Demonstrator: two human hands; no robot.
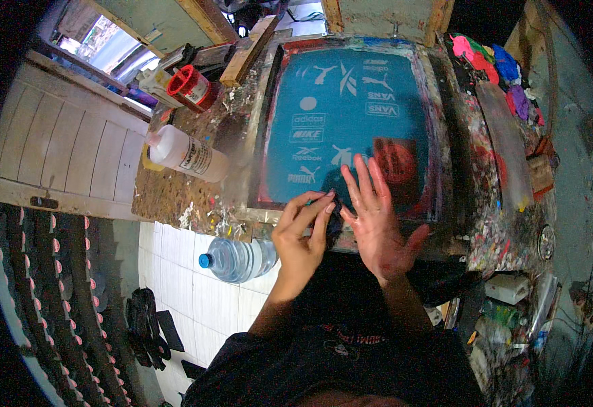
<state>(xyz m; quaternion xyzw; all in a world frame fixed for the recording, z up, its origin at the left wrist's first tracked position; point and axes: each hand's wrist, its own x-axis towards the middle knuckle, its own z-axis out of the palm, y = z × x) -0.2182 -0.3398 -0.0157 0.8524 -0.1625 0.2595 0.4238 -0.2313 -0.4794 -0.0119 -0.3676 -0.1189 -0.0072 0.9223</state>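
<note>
My left hand [302, 230] is closed in a pinch beside the fingers of my right hand. A small dark bit shows at its fingertips, too small to name. Palm up, my right hand [376, 227] is open with fingers spread and reddish stains on the skin. Both hands are over the near edge of a screen-printing frame [264, 136] that lies on the workbench. Its teal mesh [350, 129] carries several pale logo shapes and a white dot. Just beyond my right fingertips, a dark red square with a round design [396, 161] shows on the mesh.
Left on the stained bench [167, 197] stand a white plastic bottle [191, 154] and a red tub [191, 88]. A wooden bar [249, 51] lies behind. Coloured rags [493, 64] and a long flat bar [507, 146] are right. A large clear water bottle [242, 260] rests below the bench.
</note>
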